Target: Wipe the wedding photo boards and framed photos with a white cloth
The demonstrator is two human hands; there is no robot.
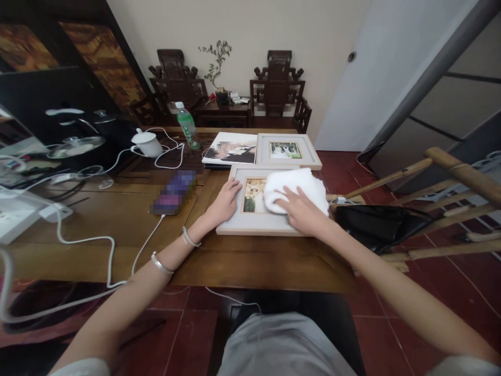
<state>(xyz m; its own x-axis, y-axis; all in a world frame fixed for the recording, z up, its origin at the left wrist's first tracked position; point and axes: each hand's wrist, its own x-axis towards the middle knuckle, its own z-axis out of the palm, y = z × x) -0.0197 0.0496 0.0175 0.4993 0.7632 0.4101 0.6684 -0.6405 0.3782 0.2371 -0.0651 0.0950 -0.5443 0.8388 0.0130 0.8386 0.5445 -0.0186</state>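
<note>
Where it lies flat on the right part of the desk (254, 266), the picture frame (250, 223) shows a pale wooden border, a wide white mount and a small colour photograph. A folded white cloth (297, 185) covers the frame's right half. The right hand (301, 211) presses on the cloth, grip spread flat. The left hand (225, 203) rests on the frame's left border, grip flat, fingers together. Just behind the frame lie a second frame (287, 150) and a photo print (230, 148). Further behind and left of the frame:
- a capped bottle (188, 127) with a green label, fill level unclear
- a lidded white cup (146, 142), contents hidden
</note>
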